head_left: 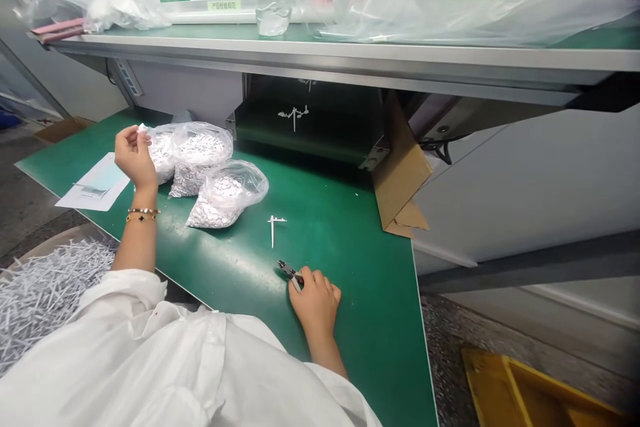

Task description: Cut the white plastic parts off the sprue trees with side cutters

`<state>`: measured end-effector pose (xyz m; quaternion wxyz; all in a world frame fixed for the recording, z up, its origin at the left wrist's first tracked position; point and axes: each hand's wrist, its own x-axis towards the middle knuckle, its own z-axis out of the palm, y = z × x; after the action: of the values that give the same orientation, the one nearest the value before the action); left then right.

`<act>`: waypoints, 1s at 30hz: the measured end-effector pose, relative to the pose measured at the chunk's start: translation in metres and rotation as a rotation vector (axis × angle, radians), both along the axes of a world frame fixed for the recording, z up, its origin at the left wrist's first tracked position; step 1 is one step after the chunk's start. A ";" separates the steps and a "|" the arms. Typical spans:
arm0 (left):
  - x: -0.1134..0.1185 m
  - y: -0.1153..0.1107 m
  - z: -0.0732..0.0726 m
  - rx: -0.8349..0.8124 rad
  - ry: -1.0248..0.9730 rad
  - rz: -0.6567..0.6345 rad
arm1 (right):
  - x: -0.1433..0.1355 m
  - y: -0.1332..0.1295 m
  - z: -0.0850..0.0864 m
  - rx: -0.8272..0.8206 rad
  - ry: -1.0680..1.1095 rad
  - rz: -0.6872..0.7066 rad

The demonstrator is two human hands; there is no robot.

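My left hand (135, 155) is raised at the left bag, its fingers pinched on a small white piece (143, 128) whose exact kind I cannot make out. Beside it stand open clear plastic bags of small white parts: one partly behind my hand (163, 155), a middle one (197, 159) and a front one (220, 200). Low over the green tabletop, my right hand (316, 300) is wrapped round a pair of side cutters (289, 271), jaws pointing away to the left. A white plastic sprue (273, 229) lies just beyond the cutters.
A conveyor (310, 121) at the back carries a branched white sprue (294, 117). Cardboard (400, 177) stands at its right end. Paper (95, 183) lies at left, above a container heaped with white sprue sticks (50, 300). A shelf (320, 63) overhangs the table; a yellow crate (530, 393) sits on the floor.
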<state>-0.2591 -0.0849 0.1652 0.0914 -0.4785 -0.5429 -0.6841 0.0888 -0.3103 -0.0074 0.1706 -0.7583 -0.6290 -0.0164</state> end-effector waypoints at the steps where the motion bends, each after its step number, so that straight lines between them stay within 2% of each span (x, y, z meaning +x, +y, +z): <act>1: -0.012 0.013 -0.002 -0.064 0.000 0.012 | 0.000 0.000 0.000 -0.003 0.003 0.000; 4: -0.037 0.035 -0.015 -0.351 0.089 0.037 | 0.000 0.000 0.001 -0.012 0.020 0.004; 7: -0.042 0.034 -0.028 -0.519 0.246 0.061 | 0.000 0.001 0.002 -0.029 0.037 0.000; 9: -0.031 0.024 -0.033 -0.466 0.321 0.096 | -0.001 0.001 0.003 -0.041 0.046 -0.009; 12: 0.009 -0.003 -0.045 -0.245 0.420 0.101 | -0.003 0.003 0.004 -0.050 0.055 -0.021; 14: 0.049 -0.026 -0.060 -0.132 0.600 -0.048 | -0.004 0.003 0.004 -0.050 0.060 -0.028; 16: 0.094 -0.049 -0.081 -0.089 0.913 -0.375 | -0.003 0.003 0.004 -0.047 0.062 -0.035; 18: 0.137 -0.068 -0.102 -0.136 1.171 -0.680 | -0.002 0.003 0.003 -0.047 0.063 -0.038; 19: 0.155 -0.075 -0.112 -0.182 1.219 -0.731 | -0.002 0.002 0.003 -0.049 0.062 -0.036; 21: 0.183 -0.082 -0.127 -0.327 1.211 -0.731 | 0.000 0.000 0.002 -0.057 0.056 -0.027; 23: 0.197 -0.085 -0.137 -0.498 1.179 -0.728 | 0.002 -0.002 0.001 -0.070 0.038 -0.016; 25: 0.197 -0.088 -0.144 -0.628 1.163 -0.775 | 0.005 -0.004 -0.001 -0.087 0.010 -0.002; 30: 0.169 -0.116 -0.158 -0.677 1.013 -0.873 | 0.010 -0.007 -0.005 -0.122 -0.066 0.032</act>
<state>-0.0902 -0.2011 0.0074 -0.1016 -0.9087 -0.3761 -0.1498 0.0986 -0.3168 -0.0122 0.1034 -0.7562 -0.6461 -0.0004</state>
